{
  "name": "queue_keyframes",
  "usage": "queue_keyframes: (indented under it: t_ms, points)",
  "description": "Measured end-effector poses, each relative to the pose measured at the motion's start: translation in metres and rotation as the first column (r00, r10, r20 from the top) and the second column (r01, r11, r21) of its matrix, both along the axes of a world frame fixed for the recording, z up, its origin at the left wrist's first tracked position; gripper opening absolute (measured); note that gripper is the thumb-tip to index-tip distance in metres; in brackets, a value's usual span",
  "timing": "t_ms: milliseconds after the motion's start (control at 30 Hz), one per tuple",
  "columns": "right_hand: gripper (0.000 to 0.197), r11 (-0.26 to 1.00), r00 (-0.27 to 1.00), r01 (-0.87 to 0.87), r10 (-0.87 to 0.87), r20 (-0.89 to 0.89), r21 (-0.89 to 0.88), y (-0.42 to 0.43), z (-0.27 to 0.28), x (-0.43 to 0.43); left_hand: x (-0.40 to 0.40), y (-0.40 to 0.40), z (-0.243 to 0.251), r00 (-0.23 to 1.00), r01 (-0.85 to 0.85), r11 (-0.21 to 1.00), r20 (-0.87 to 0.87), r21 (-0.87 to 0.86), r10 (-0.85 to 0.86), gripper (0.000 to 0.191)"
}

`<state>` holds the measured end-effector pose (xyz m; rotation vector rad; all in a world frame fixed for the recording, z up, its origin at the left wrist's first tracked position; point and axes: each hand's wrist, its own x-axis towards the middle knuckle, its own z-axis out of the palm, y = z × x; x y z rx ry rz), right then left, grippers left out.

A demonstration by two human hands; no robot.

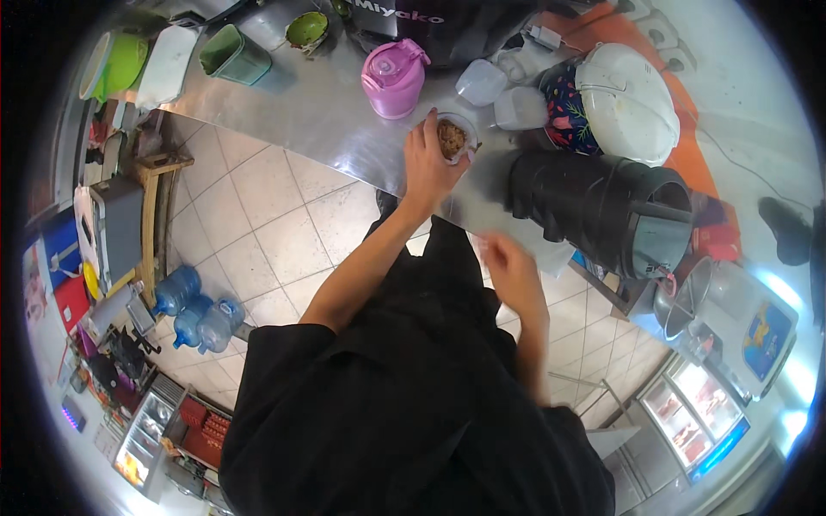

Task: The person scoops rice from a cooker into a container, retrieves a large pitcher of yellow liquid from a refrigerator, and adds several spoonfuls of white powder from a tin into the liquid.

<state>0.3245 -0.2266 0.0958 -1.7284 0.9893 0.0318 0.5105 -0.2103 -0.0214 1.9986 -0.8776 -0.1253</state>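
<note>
Curled around the rim of a small white bowl (473, 132), my left hand (428, 161) grips it near the front edge of the steel counter. Brown crumbly food (452, 139) fills the bowl. My right hand (513, 271) is lower and to the right, just off the counter edge, blurred and with its fingers curled. Whether anything is between those fingers, I cannot tell. A pink lidded jug (395, 77) stands just behind the bowl. To its right sit clear plastic containers (481, 82).
A large black cylindrical container (574, 200) lies along the counter's right side, beside a white-lidded rice cooker (626, 100). A green plastic tub (240, 57) and a green bowl (307, 31) stand at the back left. Blue water bottles (187, 303) are on the tiled floor.
</note>
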Motion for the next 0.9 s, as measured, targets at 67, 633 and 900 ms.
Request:
queue_keyframes:
  t_ms: [67, 633, 900]
  points:
    - [0.017, 0.947, 0.973, 0.115, -0.046, 0.226, -0.300, -0.025, 0.003, 0.065, 0.007, 0.012, 0.002, 1.000, 0.014, 1.000, -0.008, -0.008, -0.014, 0.086]
    - [0.080, 0.626, 0.720, -0.565, 0.056, -0.692, -0.537, -0.194, -0.104, 0.196, 0.076, 0.101, -0.019, 1.000, -0.005, 0.983, -0.027, 0.185, 0.010, 0.081]
    - [0.084, 0.627, 0.859, -0.445, 0.099, -0.502, -0.639, -0.188, -0.089, 0.189, 0.097, 0.097, -0.025, 0.999, 0.040, 0.985, -0.022, 0.168, -0.037, 0.084]
